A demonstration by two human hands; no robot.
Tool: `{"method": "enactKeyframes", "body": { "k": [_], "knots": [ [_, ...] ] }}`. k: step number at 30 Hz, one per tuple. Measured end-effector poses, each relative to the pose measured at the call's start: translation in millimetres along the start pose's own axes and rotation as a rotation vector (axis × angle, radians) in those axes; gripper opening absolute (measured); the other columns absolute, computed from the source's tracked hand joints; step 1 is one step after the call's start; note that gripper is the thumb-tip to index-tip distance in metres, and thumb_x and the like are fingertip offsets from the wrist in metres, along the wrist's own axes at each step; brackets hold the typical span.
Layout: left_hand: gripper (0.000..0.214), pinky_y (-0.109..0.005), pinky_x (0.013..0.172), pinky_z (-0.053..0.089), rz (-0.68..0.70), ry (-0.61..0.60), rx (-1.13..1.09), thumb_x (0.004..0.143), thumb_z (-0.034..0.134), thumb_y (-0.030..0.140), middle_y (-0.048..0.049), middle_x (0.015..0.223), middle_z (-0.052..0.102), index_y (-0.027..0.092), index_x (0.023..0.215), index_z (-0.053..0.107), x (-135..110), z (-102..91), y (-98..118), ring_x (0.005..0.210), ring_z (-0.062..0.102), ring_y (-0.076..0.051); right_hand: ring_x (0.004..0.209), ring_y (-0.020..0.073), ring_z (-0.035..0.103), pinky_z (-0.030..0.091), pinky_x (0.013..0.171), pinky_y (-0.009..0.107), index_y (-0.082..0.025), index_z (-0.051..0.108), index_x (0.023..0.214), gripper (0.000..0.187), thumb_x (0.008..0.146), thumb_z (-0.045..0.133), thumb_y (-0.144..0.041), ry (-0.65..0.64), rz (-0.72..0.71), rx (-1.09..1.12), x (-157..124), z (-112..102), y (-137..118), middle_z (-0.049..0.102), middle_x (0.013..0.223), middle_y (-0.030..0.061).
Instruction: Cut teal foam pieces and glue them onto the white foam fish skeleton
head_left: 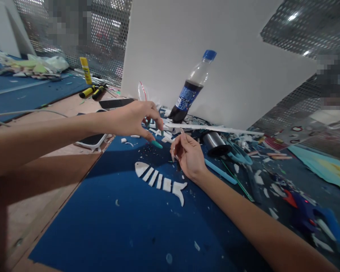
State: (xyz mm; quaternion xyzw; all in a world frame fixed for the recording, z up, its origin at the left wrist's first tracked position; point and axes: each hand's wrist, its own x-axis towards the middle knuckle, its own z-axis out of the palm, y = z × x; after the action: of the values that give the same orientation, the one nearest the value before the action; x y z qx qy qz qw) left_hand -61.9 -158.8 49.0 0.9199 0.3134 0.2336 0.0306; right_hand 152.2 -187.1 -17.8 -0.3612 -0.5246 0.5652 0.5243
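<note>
My left hand [147, 119] hovers over the far part of the blue mat [110, 219]. Its thumb stands apart from the bent fingers, and no object shows between them. To its right, my right hand [191, 156] is closed, with the fingers curled toward the thumb; what they hold, if anything, I cannot make out. Just below both hands lies a flat white fish [167, 184] in separate pieces: a head with a small hole, several body strips and a forked tail. Narrow gaps part the pieces.
White scraps [167, 134] and a long white strip [215, 128] lie beyond my hands. A cola bottle [188, 94] leans by a white board [223, 45]. A wire spool [215, 143] and a blue-purple tool [308, 215] are rightward; a phone [92, 140] lies left.
</note>
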Motion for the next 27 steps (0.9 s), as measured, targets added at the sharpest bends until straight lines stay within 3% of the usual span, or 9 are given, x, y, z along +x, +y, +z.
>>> {"method": "enactKeyframes", "body": {
  "k": [4,10,17,22,27],
  "knots": [
    [0.03,-0.026,0.067,0.05,-0.033,0.008,-0.061,0.076,0.061,0.037,-0.006,0.095,0.061,0.022,0.102,0.065,-0.5,2.7,-1.4,0.084,0.06,-0.016,0.043,0.0074,0.045,0.036,0.039,0.02,-0.018,0.052,0.059,0.032,0.081,0.055,-0.041,-0.005,0.008,0.025,0.3,0.2,0.0,0.051,0.051,-0.0022],
    [0.028,-0.021,0.057,0.051,-0.057,0.131,-0.225,0.076,0.061,0.026,-0.0084,0.092,0.06,0.014,0.101,0.065,-0.1,6.1,-4.2,0.063,0.058,-0.008,0.042,0.007,0.045,0.035,0.038,0.019,-0.018,0.052,0.059,0.032,0.081,0.055,-0.041,0.004,-0.005,-0.006,0.3,0.4,0.1,0.052,0.051,-0.0017],
    [0.052,-0.02,0.057,0.052,-0.038,0.22,-0.159,0.075,0.063,0.028,-0.0086,0.105,0.062,0.021,0.125,0.052,-2.5,3.3,-7.2,0.066,0.064,-0.01,0.042,0.0069,0.046,0.038,0.039,0.019,-0.018,0.052,0.06,0.032,0.082,0.053,-0.041,-0.005,0.004,-0.037,0.8,-0.4,0.6,0.052,0.052,-0.0022],
    [0.041,-0.024,0.064,0.054,-0.18,0.216,-0.267,0.073,0.062,0.017,-0.0058,0.074,0.07,0.014,0.114,0.062,-2.1,2.5,-5.6,0.065,0.065,-0.013,0.041,0.0067,0.046,0.038,0.039,0.019,-0.018,0.053,0.06,0.031,0.08,0.056,-0.042,-0.007,0.017,-0.009,0.5,0.5,0.2,0.053,0.05,-0.002],
    [0.02,-0.023,0.062,0.049,-0.203,0.219,-0.114,0.077,0.058,0.026,-0.0034,0.074,0.071,0.016,0.087,0.072,0.9,2.8,-7.9,0.067,0.063,-0.013,0.04,0.0072,0.045,0.04,0.039,0.021,-0.018,0.053,0.06,0.032,0.082,0.054,-0.042,-0.022,0.016,-0.033,0.1,1.1,-0.5,0.052,0.05,-0.0023]
  ]
}}
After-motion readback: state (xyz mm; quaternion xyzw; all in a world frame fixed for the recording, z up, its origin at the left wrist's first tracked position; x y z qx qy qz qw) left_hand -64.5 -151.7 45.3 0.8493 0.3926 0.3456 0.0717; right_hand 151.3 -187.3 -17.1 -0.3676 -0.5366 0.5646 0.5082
